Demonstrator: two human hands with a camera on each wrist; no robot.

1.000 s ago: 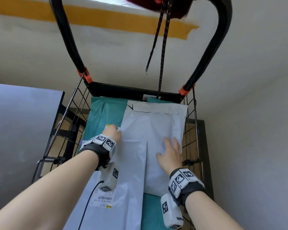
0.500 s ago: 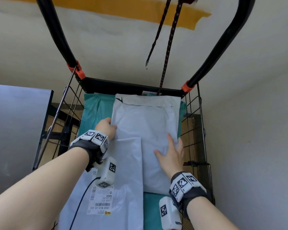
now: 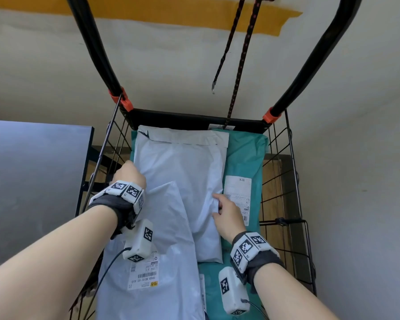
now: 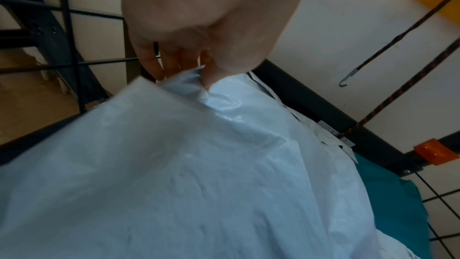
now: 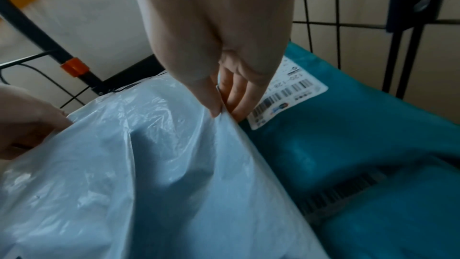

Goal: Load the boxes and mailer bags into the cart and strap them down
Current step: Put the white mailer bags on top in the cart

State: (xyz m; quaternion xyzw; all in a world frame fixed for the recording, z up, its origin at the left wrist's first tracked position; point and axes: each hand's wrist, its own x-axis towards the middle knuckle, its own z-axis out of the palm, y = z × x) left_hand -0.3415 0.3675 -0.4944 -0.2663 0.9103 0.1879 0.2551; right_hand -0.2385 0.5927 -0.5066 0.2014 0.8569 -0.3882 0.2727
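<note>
White mailer bag (image 3: pixel 180 181): shifted left, baring the teal bag's (image 3: pixel 245 153) label.
Hands: my left hand (image 3: pixel 129 174) and right hand (image 3: pixel 226 213) each pinch its edges.
Bungee cord (image 3: pixel 238 65): unused.

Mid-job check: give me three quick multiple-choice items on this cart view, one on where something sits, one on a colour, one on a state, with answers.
1. Where does the white mailer bag that both hands pinch lie?
A. on the teal mailer bag in the cart
B. on the dark table
C. on the floor

2. What colour are the clips at the base of the cart handle?
A. blue
B. orange
C. green

3. What state is the bungee cord hook in?
A. hooked to the cart's side
B. held in a hand
C. hanging free

Answers:
1 A, teal shows beneath and beside it inside the wire walls.
2 B, both clips are orange.
3 C, the hook dangles in the air; the left hand and right hand pinch the bag's edges.
</note>
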